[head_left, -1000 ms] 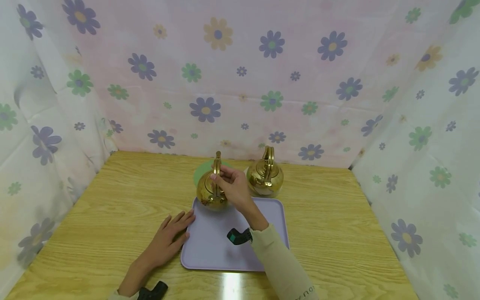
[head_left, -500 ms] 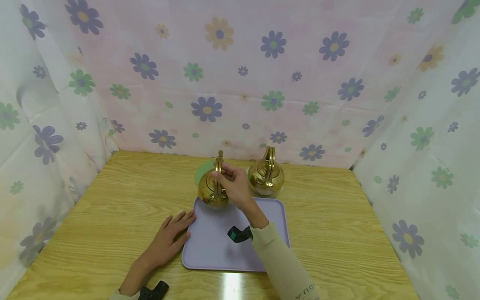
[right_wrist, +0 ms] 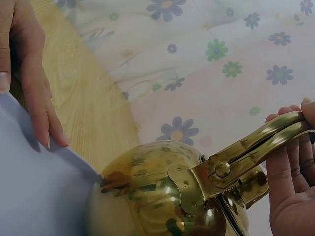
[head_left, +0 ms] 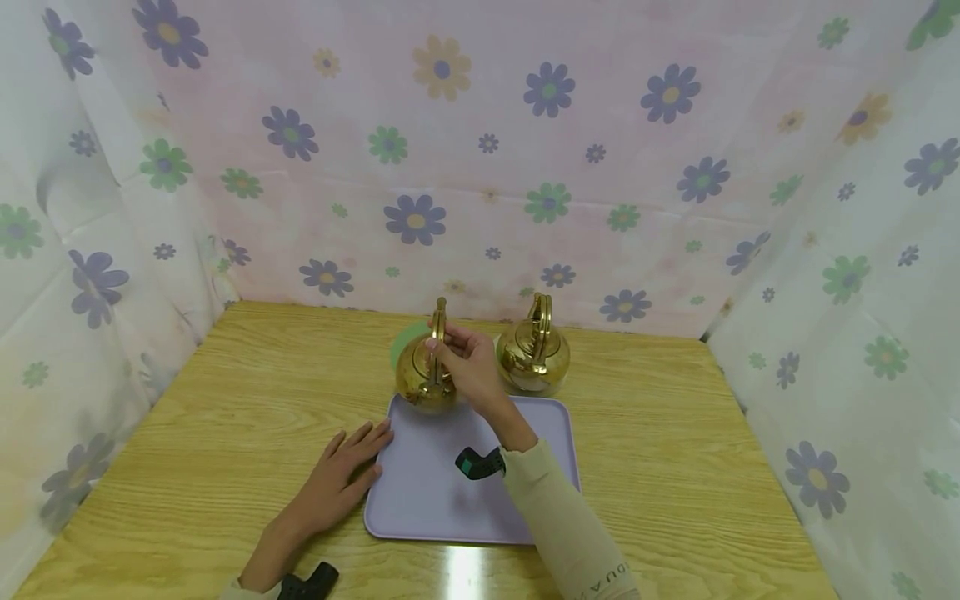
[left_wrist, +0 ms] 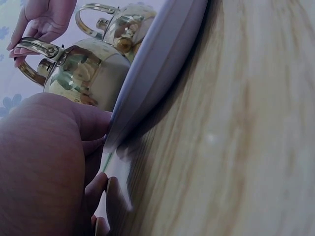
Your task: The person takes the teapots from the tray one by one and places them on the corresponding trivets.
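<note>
My right hand [head_left: 478, 375] grips the arched handle of a shiny gold teapot [head_left: 412, 375], fingers and thumb around it in the right wrist view. The teapot overlaps the far left edge of a lilac tray [head_left: 420, 500] and the front of a green round mat [head_left: 402, 342] behind it. My left hand [head_left: 333, 479] lies with its fingers stretched out against the tray's left rim; the left wrist view shows fingertips [left_wrist: 101, 125] right at that rim. A second gold teapot [head_left: 519, 354] stands upright just beyond the tray, right of my right hand.
The wooden table [head_left: 675, 467] extends on both sides of the tray. Flowered cloth [head_left: 480, 175] hangs close behind the teapots and along both sides. A black wrist camera [head_left: 478, 464] sits over the tray below my right hand.
The held teapot has shifted slightly away from me, up off the tray's far edge in the head view. My left hand and the second teapot stay in place; the head view drifts a little.
</note>
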`<state>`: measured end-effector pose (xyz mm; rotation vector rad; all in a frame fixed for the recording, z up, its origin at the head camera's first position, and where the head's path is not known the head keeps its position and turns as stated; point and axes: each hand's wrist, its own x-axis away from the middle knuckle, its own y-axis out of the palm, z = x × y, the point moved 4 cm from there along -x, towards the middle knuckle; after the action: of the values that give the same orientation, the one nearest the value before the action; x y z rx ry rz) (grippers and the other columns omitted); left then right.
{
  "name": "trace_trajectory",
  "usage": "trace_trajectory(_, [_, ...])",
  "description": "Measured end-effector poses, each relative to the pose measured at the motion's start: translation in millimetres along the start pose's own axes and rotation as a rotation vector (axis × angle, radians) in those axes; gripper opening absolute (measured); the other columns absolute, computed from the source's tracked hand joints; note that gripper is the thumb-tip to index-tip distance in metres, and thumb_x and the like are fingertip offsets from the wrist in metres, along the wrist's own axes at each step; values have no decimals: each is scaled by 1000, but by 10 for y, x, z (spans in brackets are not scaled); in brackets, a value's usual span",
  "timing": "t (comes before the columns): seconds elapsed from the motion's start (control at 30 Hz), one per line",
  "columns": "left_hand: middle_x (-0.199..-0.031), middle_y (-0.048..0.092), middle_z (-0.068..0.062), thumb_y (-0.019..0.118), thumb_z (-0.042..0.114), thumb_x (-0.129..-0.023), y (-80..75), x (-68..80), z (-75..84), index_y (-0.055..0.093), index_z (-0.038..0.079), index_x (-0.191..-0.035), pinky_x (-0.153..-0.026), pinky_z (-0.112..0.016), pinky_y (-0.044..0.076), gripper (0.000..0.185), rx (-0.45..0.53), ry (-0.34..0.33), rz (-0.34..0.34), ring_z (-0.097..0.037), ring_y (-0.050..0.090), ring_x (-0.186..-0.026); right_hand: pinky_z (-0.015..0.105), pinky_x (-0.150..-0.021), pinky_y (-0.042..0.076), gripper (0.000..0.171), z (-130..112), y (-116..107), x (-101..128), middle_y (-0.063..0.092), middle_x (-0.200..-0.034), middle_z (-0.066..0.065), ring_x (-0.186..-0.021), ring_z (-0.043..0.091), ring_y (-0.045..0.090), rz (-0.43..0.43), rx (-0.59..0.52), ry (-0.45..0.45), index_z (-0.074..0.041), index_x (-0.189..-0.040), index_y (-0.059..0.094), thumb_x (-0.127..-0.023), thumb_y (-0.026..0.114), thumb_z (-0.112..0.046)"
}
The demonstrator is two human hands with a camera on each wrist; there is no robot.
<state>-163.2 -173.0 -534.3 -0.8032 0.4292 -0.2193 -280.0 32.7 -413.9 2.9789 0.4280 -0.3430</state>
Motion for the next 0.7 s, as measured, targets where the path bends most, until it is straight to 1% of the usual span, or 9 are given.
trace_trajectory(0.07, [-157, 47, -10, 58, 18, -103, 1, 0, 0, 55, 9, -148, -113, -71, 17, 46, 0, -2, -3, -46, 37, -145, 22, -80, 59, 35, 2, -4, -11, 66, -118, 35, -100, 38, 70, 6, -3, 11, 9, -132, 62, -99, 64, -3])
trace_trajectory(0.1, [-156, 47, -11, 59, 18, -103, 1, 0, 1, 55, 9, -147, -113, -71, 17, 46, -1, 0, -2, -46, 38, -145, 22, -79, 59, 35, 3, -6, -18, 66, -117, 35, -96, 31, 71, 10, -5, 15, 8, -132, 63, -100, 64, -4])
trace_trajectory(0.2, [-156, 48, -11, 59, 18, -103, -5, -1, 7, 56, 8, -147, -113, -70, 17, 46, -6, 2, 1, -46, 38, -145, 21, -77, 58, 34, 7, -6, -47, 64, -116, 38, -86, 14, 70, 11, -26, 14, 7, -132, 63, -100, 64, -4])
trace_trajectory(0.23, [-156, 48, -11, 60, 18, -102, -8, -1, 10, 56, 8, -147, -113, -70, 18, 46, -6, 4, 4, -46, 38, -144, 21, -76, 58, 34, 7, -5, -57, 64, -116, 38, -82, 11, 69, 11, -34, 11, 7, -132, 63, -100, 64, -4])
trace_trajectory(0.3, [-156, 48, -12, 60, 18, -102, -14, -2, 17, 56, 7, -146, -113, -69, 18, 46, -10, 8, 7, -47, 39, -144, 22, -75, 58, 34, 7, -3, -75, 64, -114, 39, -79, 8, 68, 13, -48, 11, 7, -131, 64, -99, 64, -3])
trace_trajectory(0.43, [-156, 48, -12, 60, 18, -102, -17, -3, 24, 56, 7, -146, -114, -68, 18, 46, -11, 9, 6, -47, 39, -144, 23, -73, 59, 33, 11, -3, -96, 64, -113, 38, -76, 8, 68, 24, -63, 27, 6, -131, 64, -99, 64, -3])
trace_trajectory(0.7, [-156, 48, -11, 60, 18, -102, -15, 3, 22, 56, 9, -147, -115, -67, 17, 46, -8, 9, 5, -46, 38, -144, 21, -71, 58, 32, 32, -9, -150, 63, -115, 39, -77, 9, 68, 19, -75, 34, 7, -130, 64, -100, 64, -3])
